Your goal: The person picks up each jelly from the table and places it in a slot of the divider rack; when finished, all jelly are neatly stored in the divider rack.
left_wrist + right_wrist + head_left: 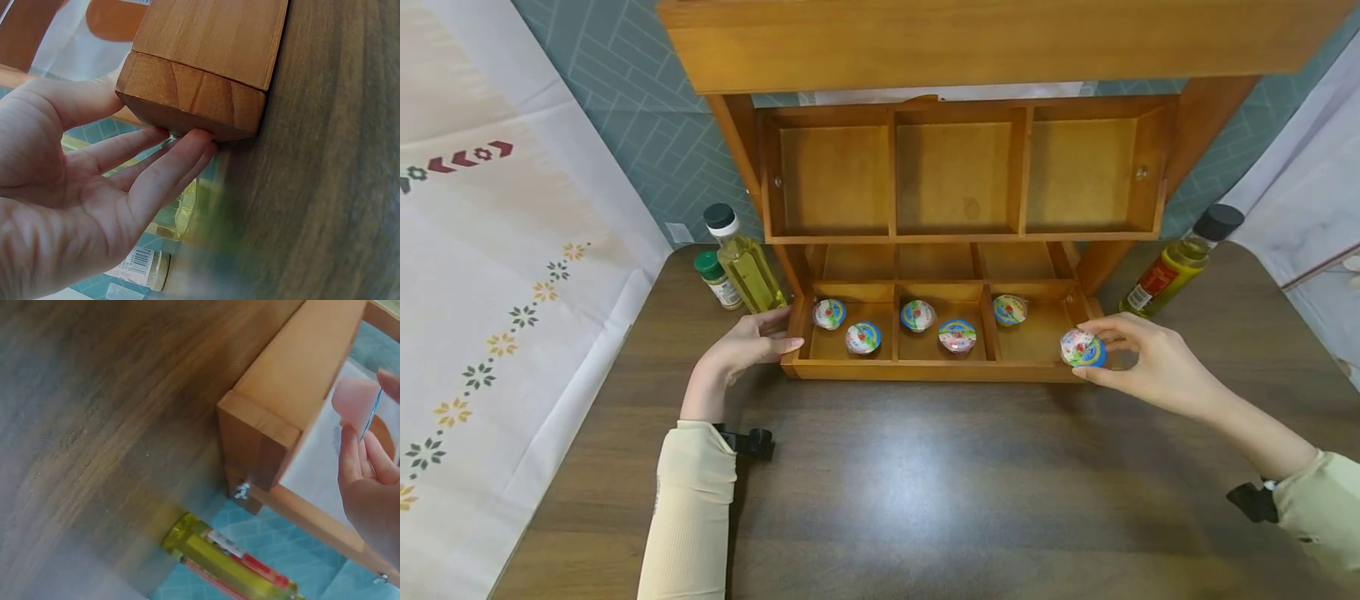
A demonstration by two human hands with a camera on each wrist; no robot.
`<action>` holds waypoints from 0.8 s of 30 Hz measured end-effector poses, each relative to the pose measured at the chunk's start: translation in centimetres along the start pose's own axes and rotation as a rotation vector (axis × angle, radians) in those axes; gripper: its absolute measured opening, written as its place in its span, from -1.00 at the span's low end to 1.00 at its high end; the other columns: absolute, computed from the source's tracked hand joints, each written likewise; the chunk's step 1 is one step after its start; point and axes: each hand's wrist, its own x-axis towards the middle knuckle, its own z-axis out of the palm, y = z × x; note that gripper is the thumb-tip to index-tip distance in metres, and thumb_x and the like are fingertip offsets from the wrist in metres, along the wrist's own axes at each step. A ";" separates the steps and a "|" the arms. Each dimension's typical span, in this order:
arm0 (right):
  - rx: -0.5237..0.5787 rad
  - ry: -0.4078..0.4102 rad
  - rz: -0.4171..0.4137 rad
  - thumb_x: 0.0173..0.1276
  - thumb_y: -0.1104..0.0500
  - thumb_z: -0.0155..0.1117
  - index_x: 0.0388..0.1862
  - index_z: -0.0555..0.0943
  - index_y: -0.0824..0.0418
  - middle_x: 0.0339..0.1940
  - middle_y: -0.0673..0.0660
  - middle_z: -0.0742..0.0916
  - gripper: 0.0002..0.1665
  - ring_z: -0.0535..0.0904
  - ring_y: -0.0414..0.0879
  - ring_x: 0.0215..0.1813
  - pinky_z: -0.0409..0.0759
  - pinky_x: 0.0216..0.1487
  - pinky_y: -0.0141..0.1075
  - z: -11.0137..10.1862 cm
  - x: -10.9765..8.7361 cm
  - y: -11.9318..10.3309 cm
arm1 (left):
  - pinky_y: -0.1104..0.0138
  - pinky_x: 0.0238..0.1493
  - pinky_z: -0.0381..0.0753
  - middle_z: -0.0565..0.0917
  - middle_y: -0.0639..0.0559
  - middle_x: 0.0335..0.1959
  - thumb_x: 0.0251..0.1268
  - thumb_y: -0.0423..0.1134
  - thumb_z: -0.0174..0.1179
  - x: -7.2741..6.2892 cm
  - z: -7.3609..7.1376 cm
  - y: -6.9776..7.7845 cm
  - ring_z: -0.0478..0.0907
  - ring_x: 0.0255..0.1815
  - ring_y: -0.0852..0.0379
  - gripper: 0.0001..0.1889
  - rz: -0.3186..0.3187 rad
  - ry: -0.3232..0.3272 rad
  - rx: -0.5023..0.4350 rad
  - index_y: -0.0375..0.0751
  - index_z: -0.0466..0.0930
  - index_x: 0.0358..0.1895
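Note:
A small jelly cup (1081, 347) with a blue printed lid is pinched between the thumb and fingers of my right hand (1150, 358), above the right end of the wooden rack's lower tray (925, 372). The right wrist view shows its pink body (353, 403). My left hand (748, 348) grips the tray's left end, thumb at the rim and fingers against the outer side (187, 119). Similar cups lie in the tray: two in the left compartment (863, 337), two in the middle (957, 336), one in the right (1010, 310).
An upper wooden tray (958, 237) with three compartments overhangs the lower one, under a broad top board (1000, 46). Left of the rack stand an oil bottle (749, 271) and a green-capped jar (718, 279). Another oil bottle (1172, 267) stands right, close to my right hand.

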 end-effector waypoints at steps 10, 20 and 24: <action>0.054 -0.061 0.105 0.03 0.09 0.49 0.05 0.54 0.32 -0.11 0.25 0.63 -0.38 0.65 0.21 -0.16 0.60 -0.19 0.00 1.5 2.3 1.6 | 0.03 0.27 0.30 0.01 -0.25 0.47 0.25 -0.30 0.19 0.0 0.0 0.1 0.12 0.41 -0.19 -0.19 -0.010 0.001 -0.007 -0.28 -0.09 0.47; 0.002 -0.139 0.043 0.01 0.13 0.50 0.00 0.56 0.36 -0.15 0.28 0.64 -0.41 0.64 0.22 -0.14 0.60 -0.12 0.02 2.5 3.9 2.1 | 0.03 0.30 0.26 0.01 -0.28 0.46 0.25 -0.30 0.18 0.2 0.0 -0.1 0.09 0.42 -0.20 -0.20 -0.010 0.003 -0.007 -0.30 -0.09 0.47; -0.015 -0.200 0.041 0.00 0.15 0.49 0.01 0.55 0.37 -0.16 0.28 0.63 -0.42 0.64 0.19 -0.14 0.60 -0.11 -0.01 2.8 4.5 2.2 | 0.03 0.30 0.27 0.00 -0.27 0.47 0.25 -0.30 0.19 0.2 0.1 0.0 0.09 0.42 -0.21 -0.20 -0.008 0.007 -0.003 -0.30 -0.08 0.47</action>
